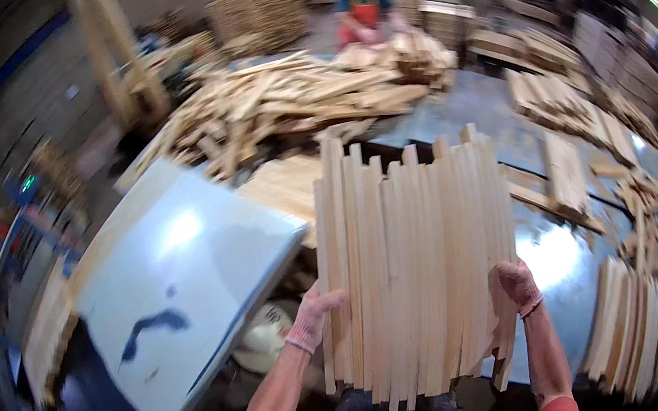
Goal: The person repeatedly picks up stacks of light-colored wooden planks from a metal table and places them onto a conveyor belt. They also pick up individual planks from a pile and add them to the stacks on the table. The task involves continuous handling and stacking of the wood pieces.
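Note:
A wide row of pale wooden slats (pixel 419 268), set side by side with uneven ends, is held up in front of my body. My left hand (pixel 317 313), in a pinkish work glove, presses against the row's left edge. Gloved the same way, my right hand (pixel 518 286) clamps the right edge, so the slats are squeezed between both hands. Their lower ends hang above my dark trousers. The fingers of both hands are partly hidden by the wood.
At left stands a shiny pale-blue metal table (pixel 185 269). Behind the slats, a large heap of loose wood strips (pixel 287 97) covers the bench. Bundled slats (pixel 636 325) lie at lower right on a metal surface (pixel 554 257). A person in a red apron (pixel 365 17) works at the far side.

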Tool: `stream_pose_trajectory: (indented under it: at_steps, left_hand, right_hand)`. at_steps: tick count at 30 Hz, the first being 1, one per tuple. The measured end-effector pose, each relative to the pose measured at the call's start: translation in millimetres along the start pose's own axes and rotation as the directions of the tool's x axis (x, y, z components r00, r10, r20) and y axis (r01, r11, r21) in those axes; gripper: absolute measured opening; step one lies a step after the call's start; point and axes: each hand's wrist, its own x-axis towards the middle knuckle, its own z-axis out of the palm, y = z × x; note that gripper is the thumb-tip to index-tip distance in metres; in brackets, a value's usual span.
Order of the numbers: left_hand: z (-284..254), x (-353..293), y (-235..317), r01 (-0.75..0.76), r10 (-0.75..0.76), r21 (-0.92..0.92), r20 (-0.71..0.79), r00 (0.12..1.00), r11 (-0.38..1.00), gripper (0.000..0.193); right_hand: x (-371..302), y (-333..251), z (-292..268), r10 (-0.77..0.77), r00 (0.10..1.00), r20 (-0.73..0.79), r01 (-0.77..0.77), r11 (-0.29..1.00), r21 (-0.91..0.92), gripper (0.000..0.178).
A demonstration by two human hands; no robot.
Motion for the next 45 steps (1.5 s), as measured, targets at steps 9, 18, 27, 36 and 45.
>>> stream_pose_trajectory:
  at_steps: [9, 18, 27, 36, 45]
  left_hand:
    - [-235, -174, 68, -0.142, 0.070, -0.108, -0.497, 0.865, 0.984, 0.052]
    - [-425, -284, -7, 0.002, -0.058, -0.064, -0.903, 0.425, 0.998, 0.071]
    - [-519, -309, 75, -0.008, 0.076, 0.080, -0.913, 0.401, 0.997, 0.086]
    - [-558, -294, 136, 0.743, 0.117, 0.019, -0.990, -0.080, 0.668, 0.106]
    - [-571, -302, 114, 0.835, 0.149, -0.111, -0.963, -0.224, 0.539, 0.095]
  right_hand:
    - [130, 118, 317, 0.327, 0.815, 0.478, -0.336, 0.939, -0.070, 0.041]
    - [132, 217, 565, 0.674, 0.574, 0.465, -0.443, 0.733, -0.516, 0.028]
    - [174, 311, 705, 0.683, 0.522, 0.511, -0.445, 0.729, -0.519, 0.020]
    - [163, 346, 812, 0.684, 0.471, 0.557, -0.515, 0.726, -0.456, 0.038]
    - [179, 277, 847, 0.822, 0.275, 0.499, 0.590, 0.266, -0.763, 0.077]
